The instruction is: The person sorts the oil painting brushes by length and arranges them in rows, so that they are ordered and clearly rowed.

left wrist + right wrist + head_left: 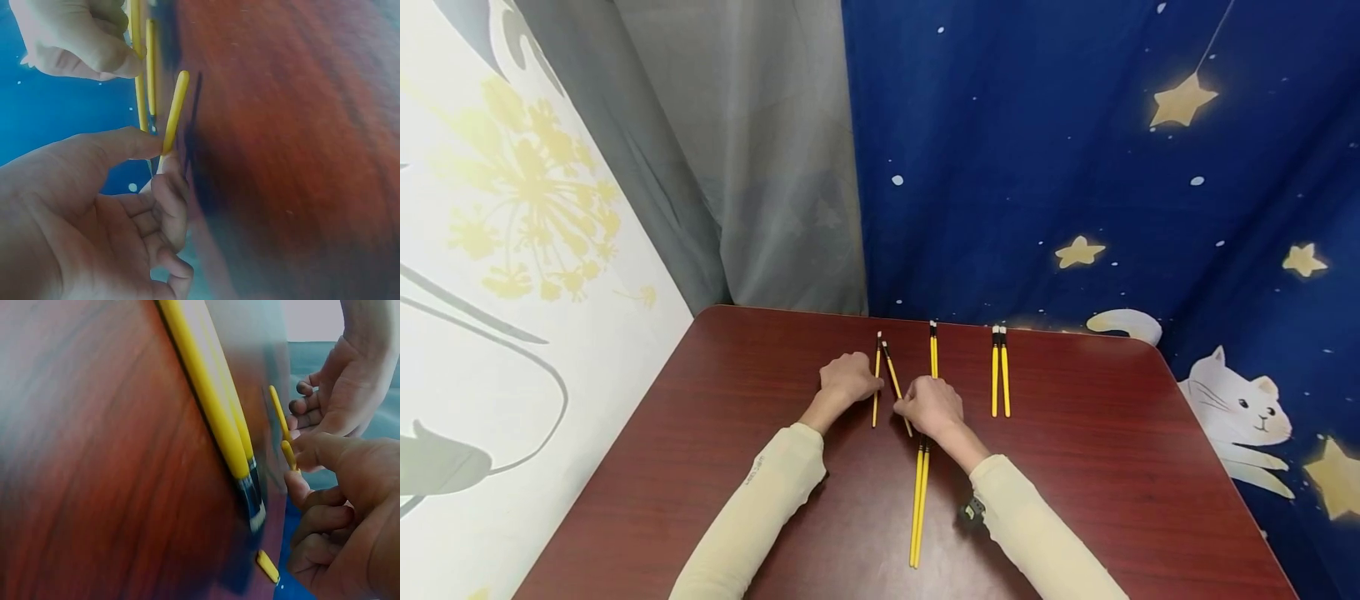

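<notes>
Between the thumb and fingers of my left hand [850, 377] is a slim yellow paintbrush [877, 358], its dark ferrule and pale bristles pointing to the far edge. The plain handle end [177, 106] sticks out past the pinch in the left wrist view. My right hand [932, 404] pinches a second yellow paintbrush [892, 372], slanted so that its bristle end leans toward the first. Under and nearer than the right hand lies a pair of paintbrushes [917, 508], side by side. The right wrist view shows their thick handles [212, 381] close up.
Two more paintbrushes [934, 354] lie beyond the right hand, partly hidden by it. Farther right, another pair [1001, 375] lies side by side. The dark red table [715, 417] meets a grey curtain [775, 167] and a blue starry curtain [1000, 167] at its far edge.
</notes>
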### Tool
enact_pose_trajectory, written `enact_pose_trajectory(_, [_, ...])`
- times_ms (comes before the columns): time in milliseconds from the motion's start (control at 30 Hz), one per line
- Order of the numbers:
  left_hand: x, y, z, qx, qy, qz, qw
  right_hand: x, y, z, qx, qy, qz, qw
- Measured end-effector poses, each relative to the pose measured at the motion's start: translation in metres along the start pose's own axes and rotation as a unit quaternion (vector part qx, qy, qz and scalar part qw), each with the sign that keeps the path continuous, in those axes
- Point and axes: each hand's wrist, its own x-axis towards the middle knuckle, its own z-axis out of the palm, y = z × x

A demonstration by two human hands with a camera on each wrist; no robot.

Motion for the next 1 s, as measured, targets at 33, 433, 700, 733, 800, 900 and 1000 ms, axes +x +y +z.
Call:
enact_pose_trajectory(33, [0.0, 0.001, -0.002, -0.004, 0.004, 0.005, 1.0, 0.001, 0.002, -0.001, 0.004, 0.0, 0.001, 1.0])
enact_pose_trajectory(433, [0.014, 0.016, -0.005, -0.064, -0.001, 0.056, 0.9964, 0.012, 0.029, -0.018, 0.063, 0.06, 0.05, 0.995])
enact_pose_trajectory(700, [0.042, 0.026, 0.007, -0.088, -0.036, 0.055, 0.994, 0.022, 0.052, -0.028, 0.088, 0.087, 0.088, 0.9884])
enact_pose_trajectory(733, [0.052, 0.025, 0.015, -0.09, -0.038, 0.057, 0.9937, 0.023, 0.054, -0.028, 0.091, 0.088, 0.093, 0.9876])
enact_pose_trajectory(800, [0.067, 0.025, 0.026, -0.088, -0.042, 0.053, 0.9938, 0.025, 0.057, -0.028, 0.094, 0.088, 0.1, 0.9867])
enact_pose_trajectory(900, [0.073, 0.03, 0.031, -0.087, -0.042, 0.047, 0.9942, 0.027, 0.06, -0.028, 0.088, 0.084, 0.108, 0.9867])
enact_pose_trajectory(1000, [0.051, 0.045, 0.014, -0.101, -0.048, 0.033, 0.9932, 0.029, 0.061, -0.028, 0.077, 0.08, 0.117, 0.9869])
